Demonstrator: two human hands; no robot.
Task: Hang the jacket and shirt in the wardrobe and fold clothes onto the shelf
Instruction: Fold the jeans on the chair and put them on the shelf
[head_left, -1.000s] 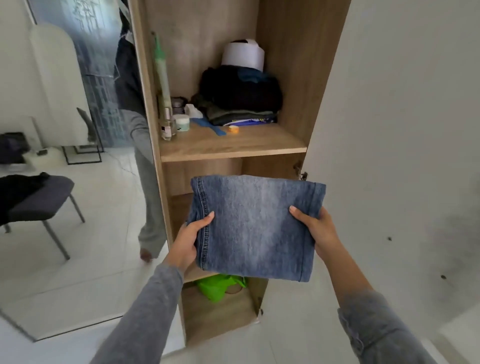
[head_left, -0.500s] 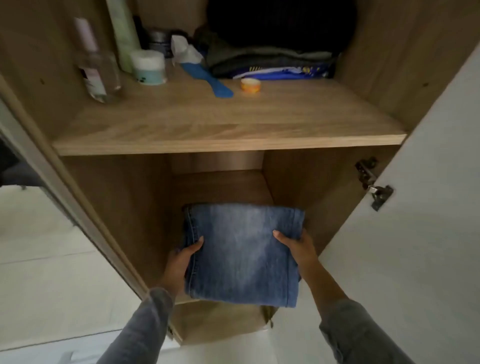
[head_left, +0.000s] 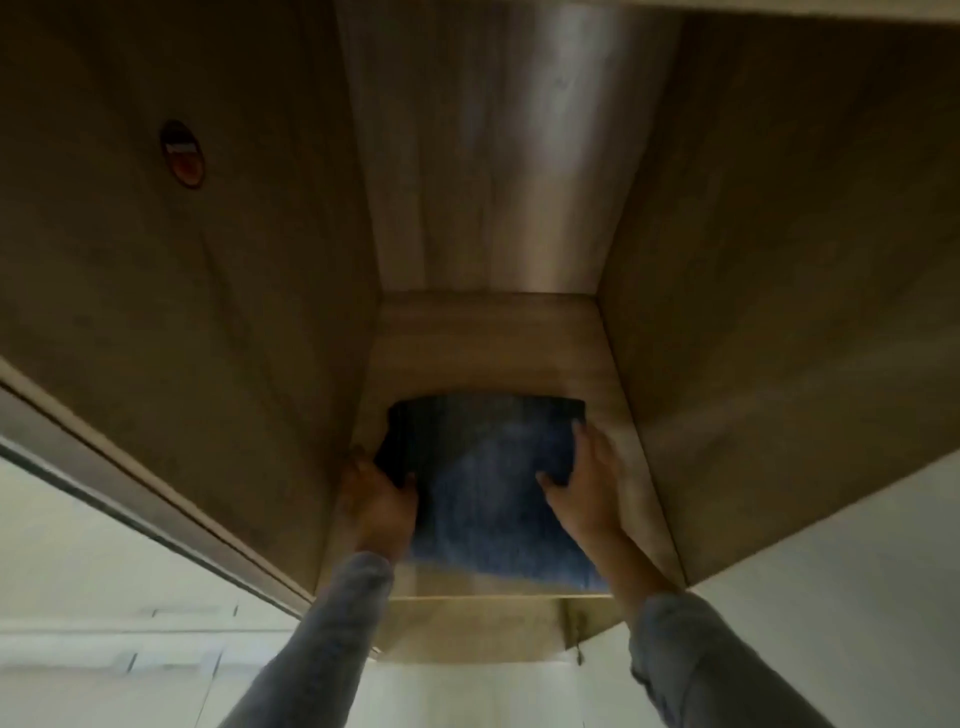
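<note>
A: Any readable text?
B: One round sticker on the left wall of the wardrobe, dark with a red patch. The print is too blurred to read. No label shows on the jeans.
A: Where are the jeans?
B: Folded, down on the shelf in the lower compartment. They sit towards its near edge, with bare board at the far side. Can't tell if their full weight is down.
A: Grip?
B: Left hand is grasping the left edge of the jeans, thumb on top, fingers hidden behind the fold. Right hand lies released on the right edge, thumb and forefinger flat on the denim. Its other fingers are smeared.
A: Anything else cut off or unclear?
B: The whole frame is motion-blurred and dim inside. Both grey sleeves run out of the bottom. The pale floor at near left is soft.
</note>
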